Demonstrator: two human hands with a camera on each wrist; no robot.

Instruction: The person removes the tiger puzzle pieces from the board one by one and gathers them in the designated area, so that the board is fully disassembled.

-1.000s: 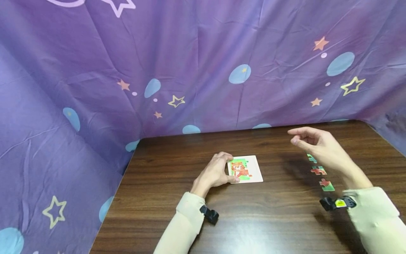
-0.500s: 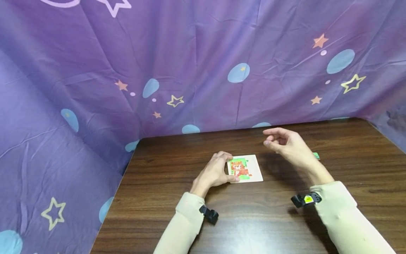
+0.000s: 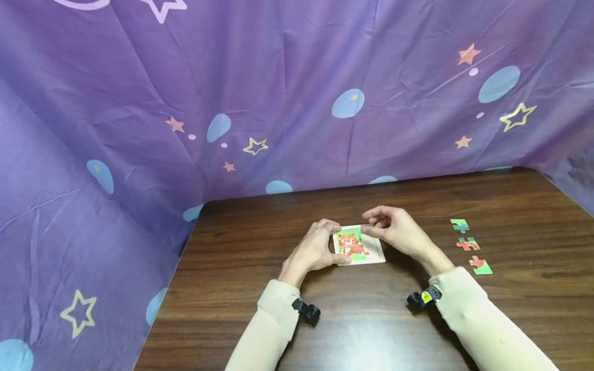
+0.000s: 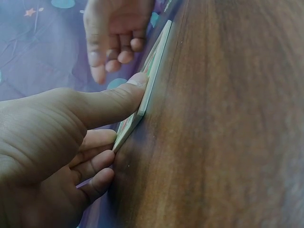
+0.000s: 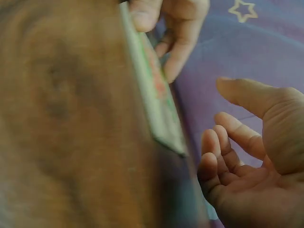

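Observation:
A small white jigsaw puzzle board [image 3: 374, 253] lies on the wooden table. An orange striped animal on green covers its left part, and its right part is bare white. My left hand [image 3: 312, 248] grips the board's left side, its thumb on the near edge and fingers at the far edge. Over the board's far right corner hovers my right hand [image 3: 402, 233]. Its thumb and index finger stand apart in the right wrist view, with nothing visible between them; the other fingers [image 5: 209, 166] are bent. Whether its thumb touches the board, I cannot tell.
Three loose puzzle pieces lie in a column to the right: a green and blue one [image 3: 460, 225], a red one [image 3: 467, 244] and a red and green one [image 3: 480, 265]. A purple patterned cloth [image 3: 297, 103] hangs behind and to the left of the table [image 3: 241, 268].
My right hand has moved left from above the loose pieces to the board and come lower, uncovering the three pieces. My left hand has kept its hold on the board.

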